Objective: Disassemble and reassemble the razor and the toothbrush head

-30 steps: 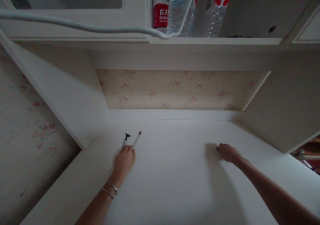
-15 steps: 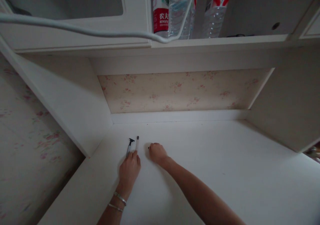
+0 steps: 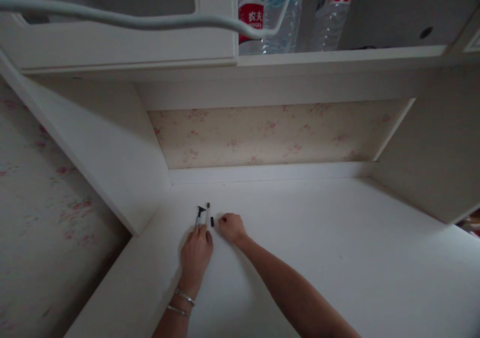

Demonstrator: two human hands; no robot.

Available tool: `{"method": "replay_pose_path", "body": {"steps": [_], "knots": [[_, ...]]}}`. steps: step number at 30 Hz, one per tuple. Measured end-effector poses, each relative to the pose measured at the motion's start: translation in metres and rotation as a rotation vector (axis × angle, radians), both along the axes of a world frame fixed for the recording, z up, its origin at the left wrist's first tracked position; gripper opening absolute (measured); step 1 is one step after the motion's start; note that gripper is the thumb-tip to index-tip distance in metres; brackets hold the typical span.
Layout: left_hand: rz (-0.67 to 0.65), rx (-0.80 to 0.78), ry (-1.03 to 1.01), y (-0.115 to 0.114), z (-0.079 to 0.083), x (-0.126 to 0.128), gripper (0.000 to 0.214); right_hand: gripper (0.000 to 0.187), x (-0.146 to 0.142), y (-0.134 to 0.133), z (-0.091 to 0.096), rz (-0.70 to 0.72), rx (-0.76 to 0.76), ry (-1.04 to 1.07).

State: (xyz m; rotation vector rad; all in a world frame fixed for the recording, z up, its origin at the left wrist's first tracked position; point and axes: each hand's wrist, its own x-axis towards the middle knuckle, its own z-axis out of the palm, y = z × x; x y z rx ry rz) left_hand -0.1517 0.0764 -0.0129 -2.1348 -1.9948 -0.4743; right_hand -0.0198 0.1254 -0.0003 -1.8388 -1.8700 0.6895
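Two thin pens lie side by side on the white desk (image 3: pixel 318 258): one with a black clip end (image 3: pixel 199 213), one pale with a dark tip (image 3: pixel 207 212). My left hand (image 3: pixel 195 254), with two bangles on the wrist, rests on the desk with its fingertips on the pens' near ends, fingers curled. A small black piece (image 3: pixel 212 221) lies just right of the pens. My right hand (image 3: pixel 231 227) sits right beside that piece, fingers curled in, touching or nearly touching it.
A floral-papered back wall (image 3: pixel 270 135) closes the desk recess, with white side panels left (image 3: pixel 108 143) and right (image 3: pixel 435 148). On the shelf above stand water bottles (image 3: pixel 277 18). A grey cable (image 3: pixel 123 20) hangs across the top.
My right hand came from the desk's right side over to the pens, and a small black piece now lies beside them. My left hand stayed on the pens' ends.
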Motion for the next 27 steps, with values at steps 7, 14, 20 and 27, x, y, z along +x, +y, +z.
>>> {"method": "replay_pose_path", "body": {"steps": [7,14,20,27], "knots": [[-0.04,0.02,-0.057,-0.005,0.007,0.004,0.034,0.038,0.053,-0.072,-0.006,-0.016,0.096,0.119],[-0.045,0.034,0.062,-0.003,0.014,0.021,0.035,0.046,0.099,-0.125,-0.02,-0.079,0.123,0.131],[0.065,0.021,0.141,0.015,0.013,0.029,0.038,0.043,0.101,-0.137,-0.024,0.02,0.19,0.087],[0.084,0.087,0.159,0.024,0.011,0.043,0.04,0.042,0.103,-0.138,-0.026,0.06,0.261,0.061]]}}
